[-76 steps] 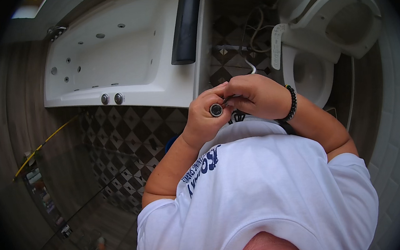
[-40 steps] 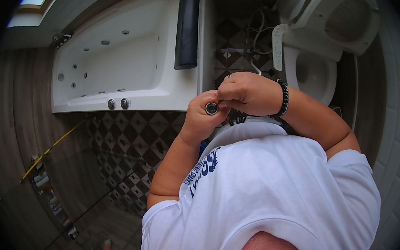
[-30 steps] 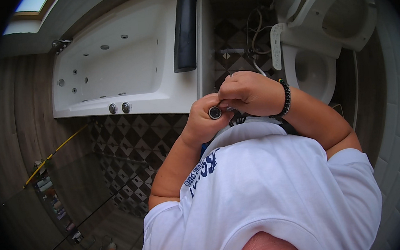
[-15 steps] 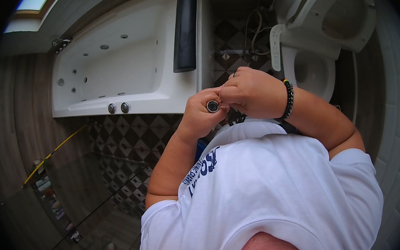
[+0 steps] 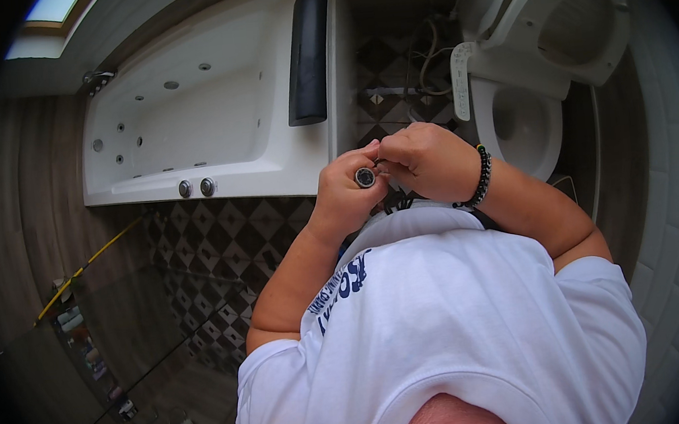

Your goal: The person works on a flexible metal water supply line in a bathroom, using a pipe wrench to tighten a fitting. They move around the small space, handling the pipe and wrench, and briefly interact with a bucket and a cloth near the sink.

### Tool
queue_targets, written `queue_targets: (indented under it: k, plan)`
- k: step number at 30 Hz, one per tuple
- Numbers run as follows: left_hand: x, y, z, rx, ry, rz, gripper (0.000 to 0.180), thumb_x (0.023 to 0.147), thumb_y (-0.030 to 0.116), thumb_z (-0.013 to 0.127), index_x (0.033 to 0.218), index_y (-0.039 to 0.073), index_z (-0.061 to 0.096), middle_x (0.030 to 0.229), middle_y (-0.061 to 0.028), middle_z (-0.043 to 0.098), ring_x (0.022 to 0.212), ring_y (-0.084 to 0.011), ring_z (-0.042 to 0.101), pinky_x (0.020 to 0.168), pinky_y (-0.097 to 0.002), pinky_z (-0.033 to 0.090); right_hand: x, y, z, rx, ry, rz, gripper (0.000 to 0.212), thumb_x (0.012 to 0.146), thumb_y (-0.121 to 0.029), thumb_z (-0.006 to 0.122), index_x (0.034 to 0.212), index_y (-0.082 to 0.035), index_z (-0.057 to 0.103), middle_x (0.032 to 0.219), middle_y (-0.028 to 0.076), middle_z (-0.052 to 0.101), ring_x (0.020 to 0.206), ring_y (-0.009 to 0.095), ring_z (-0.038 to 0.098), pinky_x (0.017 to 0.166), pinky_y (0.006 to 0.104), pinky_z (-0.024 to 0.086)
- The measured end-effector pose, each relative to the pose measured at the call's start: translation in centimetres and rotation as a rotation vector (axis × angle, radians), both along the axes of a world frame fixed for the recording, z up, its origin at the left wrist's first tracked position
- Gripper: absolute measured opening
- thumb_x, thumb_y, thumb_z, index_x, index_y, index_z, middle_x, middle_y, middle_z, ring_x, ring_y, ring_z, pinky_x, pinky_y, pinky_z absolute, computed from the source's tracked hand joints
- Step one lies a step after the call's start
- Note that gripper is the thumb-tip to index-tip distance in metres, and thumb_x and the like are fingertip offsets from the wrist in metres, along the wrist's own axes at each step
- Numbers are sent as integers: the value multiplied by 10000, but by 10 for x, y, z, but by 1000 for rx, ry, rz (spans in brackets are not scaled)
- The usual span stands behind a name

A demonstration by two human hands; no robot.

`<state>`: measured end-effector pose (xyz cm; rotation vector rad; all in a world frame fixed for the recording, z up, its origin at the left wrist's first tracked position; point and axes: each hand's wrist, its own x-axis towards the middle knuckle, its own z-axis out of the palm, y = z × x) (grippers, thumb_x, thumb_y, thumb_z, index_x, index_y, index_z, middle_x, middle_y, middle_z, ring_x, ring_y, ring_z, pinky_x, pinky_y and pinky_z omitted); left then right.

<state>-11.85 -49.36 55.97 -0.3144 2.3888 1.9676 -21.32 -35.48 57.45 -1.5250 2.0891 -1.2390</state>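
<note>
In front of my waist, my two hands meet with curled fingers. My left hand (image 5: 344, 194) is closed around a small cylinder (image 5: 365, 177) whose round end has a dark face and a pale rim; its kind is unclear. My right hand (image 5: 430, 156), with a dark beaded bracelet (image 5: 483, 175) at the wrist, pinches at something small and dark beside the cylinder. What those fingertips hold is mostly hidden. Dark cords (image 5: 398, 202) show just below the hands, against my white shirt (image 5: 437, 308).
A white bathtub (image 5: 292, 172) lies ahead to the left, with a black headrest cushion (image 5: 309, 57) on its end. To the right stands a toilet (image 5: 547, 133) with lid raised. Hoses (image 5: 429, 63) run between them over patterned floor tiles (image 5: 228, 234). Glass panels (image 5: 153, 301) stand at left.
My right hand has drawn slightly away from my left, and a small gap shows between the fingers. The cylinder's end has tilted a little.
</note>
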Motion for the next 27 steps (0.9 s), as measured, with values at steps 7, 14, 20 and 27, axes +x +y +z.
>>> queue_targets:
  k: [7,14,20,27]
  plan:
    - [9,-10,-11,122,61,-36,95,668,8,618,650,2,524,1038,-164,555,1006,-213,508,860,-288,365,-5,12,17,-209,-592,-161,113,784,-125,571,797,-15,548,682,55,553,641,130,539,572,246,433]
    - [21,-15,-10,502,94,-4,117,685,4,599,618,24,505,926,-124,570,939,-169,529,783,-270,414,-1,3,11,-203,-1111,0,123,816,-133,553,844,-13,562,730,9,527,668,93,496,627,223,421]
    - [23,-7,3,646,-43,52,55,708,10,598,740,4,554,801,-32,518,699,-65,496,610,-185,415,14,-15,20,-43,-324,9,57,730,-56,599,762,-21,568,676,68,522,625,203,501,562,286,412]
    - [23,-4,0,515,-23,27,79,706,-3,583,781,-13,560,789,-27,523,696,-66,486,600,-190,401,12,-18,17,32,-97,80,93,728,-96,580,700,-25,527,658,95,524,635,262,523,584,339,424]
